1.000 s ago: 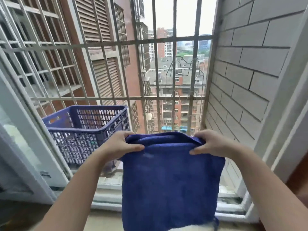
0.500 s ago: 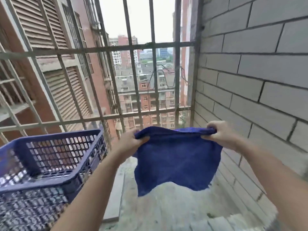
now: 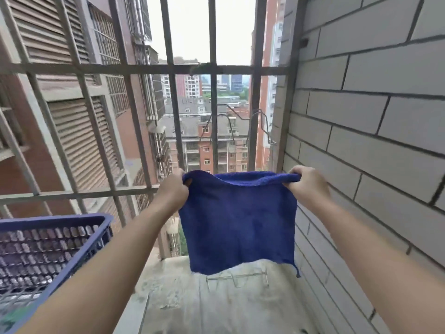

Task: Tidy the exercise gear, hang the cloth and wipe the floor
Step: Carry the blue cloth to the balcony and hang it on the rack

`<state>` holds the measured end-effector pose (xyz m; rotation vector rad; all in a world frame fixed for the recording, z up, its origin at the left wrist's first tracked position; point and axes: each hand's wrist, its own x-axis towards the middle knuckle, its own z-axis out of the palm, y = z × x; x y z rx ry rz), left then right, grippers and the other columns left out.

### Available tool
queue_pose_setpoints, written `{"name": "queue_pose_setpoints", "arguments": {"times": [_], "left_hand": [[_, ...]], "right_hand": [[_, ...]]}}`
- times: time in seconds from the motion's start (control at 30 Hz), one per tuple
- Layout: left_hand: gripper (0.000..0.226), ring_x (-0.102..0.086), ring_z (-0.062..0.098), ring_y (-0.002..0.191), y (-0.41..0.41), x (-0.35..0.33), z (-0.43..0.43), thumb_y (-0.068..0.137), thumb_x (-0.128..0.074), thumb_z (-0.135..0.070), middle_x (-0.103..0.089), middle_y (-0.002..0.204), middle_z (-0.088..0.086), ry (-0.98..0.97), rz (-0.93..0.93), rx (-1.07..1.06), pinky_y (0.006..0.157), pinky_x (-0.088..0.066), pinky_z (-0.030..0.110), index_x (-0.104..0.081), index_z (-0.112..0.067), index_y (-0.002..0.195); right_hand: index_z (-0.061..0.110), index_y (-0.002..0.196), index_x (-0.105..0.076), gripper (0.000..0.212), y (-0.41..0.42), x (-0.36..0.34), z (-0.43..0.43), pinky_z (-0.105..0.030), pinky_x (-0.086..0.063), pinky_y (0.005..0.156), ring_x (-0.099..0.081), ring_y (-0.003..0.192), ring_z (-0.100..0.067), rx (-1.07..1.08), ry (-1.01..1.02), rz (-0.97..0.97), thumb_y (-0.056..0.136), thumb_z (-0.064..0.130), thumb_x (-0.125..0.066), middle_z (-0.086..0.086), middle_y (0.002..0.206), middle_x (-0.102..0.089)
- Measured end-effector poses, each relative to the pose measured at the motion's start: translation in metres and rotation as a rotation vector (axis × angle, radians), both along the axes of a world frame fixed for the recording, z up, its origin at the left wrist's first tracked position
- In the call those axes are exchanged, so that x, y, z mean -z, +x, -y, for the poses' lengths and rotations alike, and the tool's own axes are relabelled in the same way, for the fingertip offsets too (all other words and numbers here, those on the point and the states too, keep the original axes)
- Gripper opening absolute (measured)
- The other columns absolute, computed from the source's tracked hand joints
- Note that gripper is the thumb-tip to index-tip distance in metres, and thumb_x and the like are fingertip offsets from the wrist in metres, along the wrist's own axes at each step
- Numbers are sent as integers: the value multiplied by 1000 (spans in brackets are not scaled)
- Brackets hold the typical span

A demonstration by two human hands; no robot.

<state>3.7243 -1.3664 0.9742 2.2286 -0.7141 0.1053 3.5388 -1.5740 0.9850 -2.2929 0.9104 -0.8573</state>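
A dark blue cloth hangs spread out in the air in front of the metal window grille. My left hand pinches its top left corner and my right hand pinches its top right corner. The cloth's upper edge sags a little between them, and its lower edge hangs free above a pale concrete ledge. The cloth sits just short of the grille's lower crossbar. Wire hangers hang on the far bars behind it.
A blue slatted plastic crate stands at the lower left. A grey brick wall closes the right side. Vertical and horizontal grille bars fence off the front, with buildings beyond.
I have leaned further out over the ledge, bringing the grille closer. Both hands have carried the cloth forward and up towards the bars; the crate has slid to the lower left of view.
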Motion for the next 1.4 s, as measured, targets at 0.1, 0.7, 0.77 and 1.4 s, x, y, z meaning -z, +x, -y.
{"name": "queue_pose_setpoints", "arguments": {"times": [0.1, 0.7, 0.77, 1.4], "left_hand": [[9, -46, 26, 78, 17, -2, 17, 93, -42, -9, -48, 74, 6, 0, 71, -55, 60, -30, 32, -45, -9, 84], [32, -50, 26, 53, 101, 15, 100, 81, -60, -27, -49, 48, 6, -410, -227, -285, 47, -33, 28, -52, -11, 55], [25, -56, 24, 44, 105, 25, 102, 82, -60, -15, -51, 52, 8, -483, -408, -272, 40, -40, 23, -51, -9, 59], [25, -58, 19, 87, 35, 59, 92, 79, -70, -26, -61, 94, 2, -136, 122, 114, 80, -47, 31, -60, -13, 97]], "right_hand": [[21, 62, -53, 21, 28, 3, 22, -25, -32, 50, -47, 63, -21, -4, 125, 106, 79, 9, -56, -1, 63, -54], [3, 82, -56, 14, 122, 18, 101, -21, -52, 39, -63, 42, -18, -40, 1013, 713, 89, -4, -47, -9, 66, -58], [3, 89, -57, 12, 125, 28, 98, -30, -50, 48, -57, 54, -23, -35, 989, 542, 91, 0, -45, -10, 70, -56], [20, 97, -59, 14, 93, 58, 66, -15, -40, 60, -55, 76, -15, -279, 0, -3, 86, 12, -61, 3, 88, -60]]}}
